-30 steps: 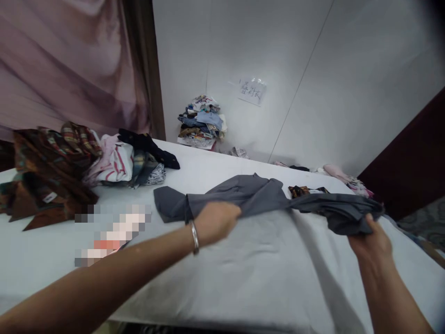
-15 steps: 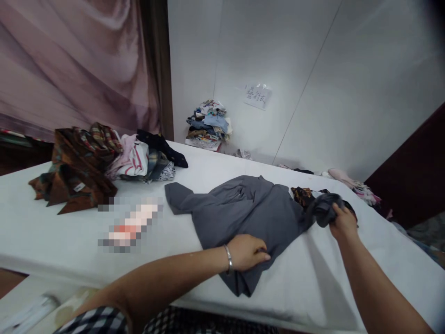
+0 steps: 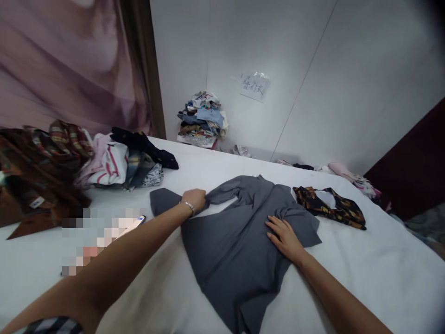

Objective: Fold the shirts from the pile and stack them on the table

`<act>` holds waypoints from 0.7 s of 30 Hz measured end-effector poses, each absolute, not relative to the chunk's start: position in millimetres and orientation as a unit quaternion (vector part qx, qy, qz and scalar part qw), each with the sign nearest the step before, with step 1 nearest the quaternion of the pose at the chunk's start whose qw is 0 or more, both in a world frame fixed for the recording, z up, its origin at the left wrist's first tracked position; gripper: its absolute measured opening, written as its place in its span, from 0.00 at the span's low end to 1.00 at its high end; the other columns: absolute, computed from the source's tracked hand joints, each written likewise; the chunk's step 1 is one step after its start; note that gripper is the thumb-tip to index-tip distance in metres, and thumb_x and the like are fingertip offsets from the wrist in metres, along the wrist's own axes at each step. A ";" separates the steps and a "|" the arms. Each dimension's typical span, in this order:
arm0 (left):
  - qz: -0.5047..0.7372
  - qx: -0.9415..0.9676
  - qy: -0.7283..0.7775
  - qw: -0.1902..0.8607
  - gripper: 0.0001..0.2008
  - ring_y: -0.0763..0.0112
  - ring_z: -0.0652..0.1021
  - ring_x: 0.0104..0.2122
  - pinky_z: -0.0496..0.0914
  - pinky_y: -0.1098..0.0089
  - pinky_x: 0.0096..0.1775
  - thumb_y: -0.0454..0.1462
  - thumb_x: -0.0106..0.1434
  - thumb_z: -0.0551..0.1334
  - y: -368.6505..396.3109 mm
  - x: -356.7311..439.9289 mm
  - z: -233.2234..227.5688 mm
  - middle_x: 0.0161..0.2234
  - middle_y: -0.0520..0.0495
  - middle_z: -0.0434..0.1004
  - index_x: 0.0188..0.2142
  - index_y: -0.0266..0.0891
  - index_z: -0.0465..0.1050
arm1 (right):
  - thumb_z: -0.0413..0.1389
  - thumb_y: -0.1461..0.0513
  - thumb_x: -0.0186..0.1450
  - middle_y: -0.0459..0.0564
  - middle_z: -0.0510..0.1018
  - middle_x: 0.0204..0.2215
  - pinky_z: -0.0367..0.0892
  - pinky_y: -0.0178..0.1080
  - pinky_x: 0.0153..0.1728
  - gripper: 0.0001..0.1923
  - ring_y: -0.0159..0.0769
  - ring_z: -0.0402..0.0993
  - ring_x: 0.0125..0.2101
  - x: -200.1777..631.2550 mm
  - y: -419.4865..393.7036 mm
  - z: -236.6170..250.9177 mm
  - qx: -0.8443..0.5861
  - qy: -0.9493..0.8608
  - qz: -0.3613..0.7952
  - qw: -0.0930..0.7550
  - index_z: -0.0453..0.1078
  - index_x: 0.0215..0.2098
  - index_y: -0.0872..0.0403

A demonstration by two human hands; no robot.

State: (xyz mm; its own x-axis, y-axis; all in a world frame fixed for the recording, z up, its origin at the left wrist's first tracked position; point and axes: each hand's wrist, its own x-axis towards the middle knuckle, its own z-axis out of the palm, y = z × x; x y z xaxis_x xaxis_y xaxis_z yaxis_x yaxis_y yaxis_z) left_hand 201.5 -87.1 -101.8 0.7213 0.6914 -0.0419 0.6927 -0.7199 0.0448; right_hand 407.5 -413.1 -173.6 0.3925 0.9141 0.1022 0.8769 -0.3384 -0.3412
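Grey shirt (image 3: 225, 250) flat on bed; clothes heap (image 3: 69, 162) left, patterned garment (image 3: 330, 206) right.

A pile of clothes (image 3: 86, 162) is heaped on the white table (image 3: 365, 260), far left of the grip. A patterned cloth (image 3: 330, 206) is spread just right of it. More clothes (image 3: 201, 118) are stacked by the wall behind.

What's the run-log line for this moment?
left hand: gripping sleeve | right hand: flat on grey shirt | shirt: spread on bed
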 end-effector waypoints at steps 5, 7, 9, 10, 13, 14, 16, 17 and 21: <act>0.066 0.895 0.440 -0.019 0.20 0.50 0.75 0.50 0.67 0.56 0.47 0.34 0.64 0.49 -24.2 235.2 -41.5 0.51 0.27 0.74 0.51 0.30 0.72 | 0.46 0.53 0.69 0.54 0.64 0.63 0.46 0.58 0.64 0.23 0.45 0.56 0.64 402.8 -415.3 -175.9 -0.820 -0.548 0.027 0.164 0.68 0.58 0.49; 0.092 0.890 0.445 -0.029 0.21 0.48 0.72 0.53 0.66 0.54 0.49 0.36 0.65 0.50 -16.0 248.8 -27.6 0.54 0.27 0.72 0.54 0.29 0.68 | 0.47 0.53 0.69 0.54 0.65 0.63 0.46 0.58 0.64 0.23 0.45 0.56 0.64 401.4 -415.9 -175.4 -0.820 -0.545 0.030 0.172 0.68 0.58 0.49; 0.106 0.903 0.415 -0.023 0.23 0.50 0.70 0.55 0.65 0.56 0.51 0.41 0.65 0.53 -28.0 257.2 -28.8 0.56 0.32 0.71 0.56 0.33 0.67 | 0.48 0.53 0.68 0.54 0.65 0.63 0.45 0.59 0.64 0.22 0.46 0.57 0.64 402.0 -416.9 -173.9 -0.819 -0.541 0.048 0.187 0.70 0.57 0.49; 0.104 0.915 0.390 -0.013 0.23 0.52 0.71 0.54 0.65 0.59 0.51 0.43 0.64 0.54 -40.0 257.8 -34.8 0.56 0.35 0.71 0.56 0.36 0.67 | 0.49 0.52 0.67 0.55 0.67 0.62 0.46 0.60 0.64 0.22 0.46 0.58 0.63 404.3 -416.9 -172.1 -0.817 -0.539 0.060 0.198 0.71 0.55 0.49; 0.053 0.949 0.308 0.032 0.22 0.58 0.75 0.49 0.68 0.65 0.46 0.49 0.65 0.52 -84.7 240.5 -66.0 0.51 0.42 0.76 0.49 0.41 0.73 | 0.49 0.53 0.66 0.54 0.75 0.54 0.49 0.60 0.62 0.19 0.47 0.67 0.58 425.0 -409.8 -159.8 -0.809 -0.532 0.065 0.242 0.75 0.49 0.49; 0.037 0.956 0.287 0.040 0.22 0.58 0.76 0.48 0.68 0.65 0.44 0.50 0.66 0.51 -98.5 229.0 -77.8 0.50 0.41 0.76 0.48 0.40 0.74 | 0.49 0.54 0.66 0.54 0.77 0.52 0.52 0.59 0.61 0.19 0.46 0.70 0.55 437.2 -403.6 -153.4 -0.809 -0.525 0.049 0.259 0.76 0.48 0.49; -0.010 0.955 0.293 0.046 0.23 0.57 0.77 0.46 0.68 0.64 0.42 0.51 0.66 0.51 -120.9 201.9 -99.1 0.48 0.39 0.77 0.45 0.38 0.75 | 0.48 0.55 0.66 0.54 0.78 0.49 0.59 0.54 0.58 0.19 0.45 0.72 0.53 467.7 -385.3 -139.6 -0.820 -0.501 0.001 0.278 0.75 0.48 0.50; -0.027 0.951 0.303 0.055 0.23 0.56 0.78 0.45 0.69 0.64 0.41 0.51 0.66 0.51 -129.7 188.3 -107.6 0.48 0.39 0.77 0.44 0.38 0.74 | 0.48 0.56 0.66 0.54 0.78 0.50 0.62 0.51 0.57 0.19 0.44 0.72 0.53 484.6 -373.8 -133.2 -0.831 -0.484 -0.017 0.274 0.75 0.49 0.51; -0.064 0.932 0.343 0.098 0.18 0.57 0.79 0.42 0.68 0.63 0.38 0.47 0.65 0.53 -152.7 151.7 -123.7 0.44 0.40 0.79 0.45 0.40 0.72 | 0.50 0.56 0.65 0.59 0.72 0.56 0.62 0.48 0.56 0.23 0.47 0.67 0.56 544.2 -328.0 -122.8 -0.908 -0.385 -0.033 0.162 0.69 0.56 0.55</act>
